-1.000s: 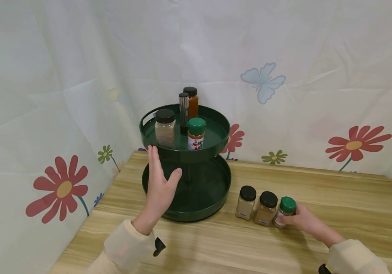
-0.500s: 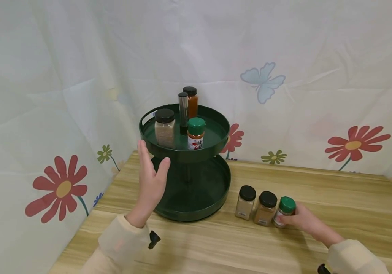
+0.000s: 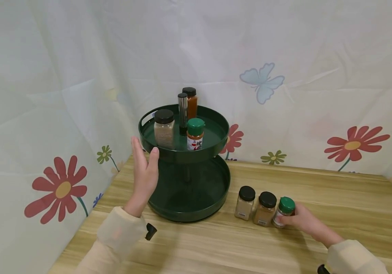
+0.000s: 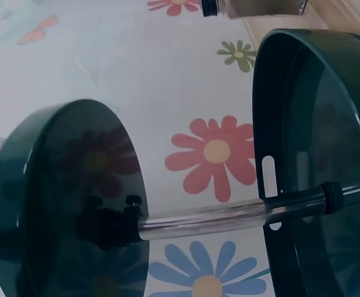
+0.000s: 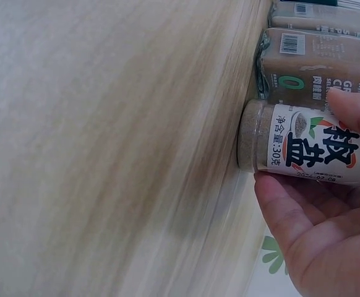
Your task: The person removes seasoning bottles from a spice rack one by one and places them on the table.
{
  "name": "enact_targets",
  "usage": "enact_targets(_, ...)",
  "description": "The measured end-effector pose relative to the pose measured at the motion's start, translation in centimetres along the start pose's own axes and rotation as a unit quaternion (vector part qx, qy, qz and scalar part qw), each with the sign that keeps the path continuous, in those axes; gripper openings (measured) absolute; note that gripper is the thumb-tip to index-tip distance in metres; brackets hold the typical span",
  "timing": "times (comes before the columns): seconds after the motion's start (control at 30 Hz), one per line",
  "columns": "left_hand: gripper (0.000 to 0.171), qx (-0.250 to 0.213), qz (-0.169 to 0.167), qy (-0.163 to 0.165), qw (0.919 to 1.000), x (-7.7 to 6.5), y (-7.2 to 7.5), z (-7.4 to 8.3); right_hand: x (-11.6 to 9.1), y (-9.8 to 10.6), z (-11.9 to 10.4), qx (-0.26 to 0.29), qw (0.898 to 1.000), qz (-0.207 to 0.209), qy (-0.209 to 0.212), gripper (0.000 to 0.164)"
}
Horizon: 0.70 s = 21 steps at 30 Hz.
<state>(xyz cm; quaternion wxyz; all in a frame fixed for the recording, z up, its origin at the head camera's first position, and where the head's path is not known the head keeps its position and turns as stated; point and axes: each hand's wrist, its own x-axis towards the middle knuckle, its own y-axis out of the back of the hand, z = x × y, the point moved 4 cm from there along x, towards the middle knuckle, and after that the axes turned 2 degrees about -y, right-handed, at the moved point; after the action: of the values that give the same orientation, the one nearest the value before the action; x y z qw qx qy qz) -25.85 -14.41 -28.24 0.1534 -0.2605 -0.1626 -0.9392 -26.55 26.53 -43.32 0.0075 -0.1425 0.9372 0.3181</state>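
A dark green two-tier turntable rack stands on the table, with a metal post between its tiers in the left wrist view. My left hand is raised at the upper tier's left front, fingers straight and thumb spread; whether it touches the rim I cannot tell. My right hand holds a green-capped spice jar between thumb and fingers, upright on the table. Left of it, close by, stand a black-capped jar of brown powder and a paler black-capped jar.
On the upper tier are a large black-capped jar, a slim grinder, an orange-brown spice jar and a green-capped shaker. A flowered curtain hangs behind the wooden table.
My left hand has moved left along the upper tier's front, away from the middle. The right hand keeps its hold on the green-capped spice jar, and the other jars have stayed put.
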Motion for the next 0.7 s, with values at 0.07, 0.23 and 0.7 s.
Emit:
enact_targets(0.07, 0.07, -0.003, 0.005, -0.001, 1.0, 0.3, 0.1, -0.1, 0.0, 0.0, 0.0, 0.001, 1.0, -0.001, 0.001, 0.04)
enact_targets(0.23, 0.069, -0.01, 0.007, -0.003, 0.9999, 1.0, 0.2, -0.3, 0.0, 0.0, 0.0, -0.003, 1.0, 0.0, -0.001, 0.04)
enact_targets(0.7, 0.067, -0.002, 0.017, 0.007, 0.9998, 2.5, -0.2, -1.3, -0.2, 0.0, -0.5, 0.002, 1.0, 0.001, 0.011, 0.038)
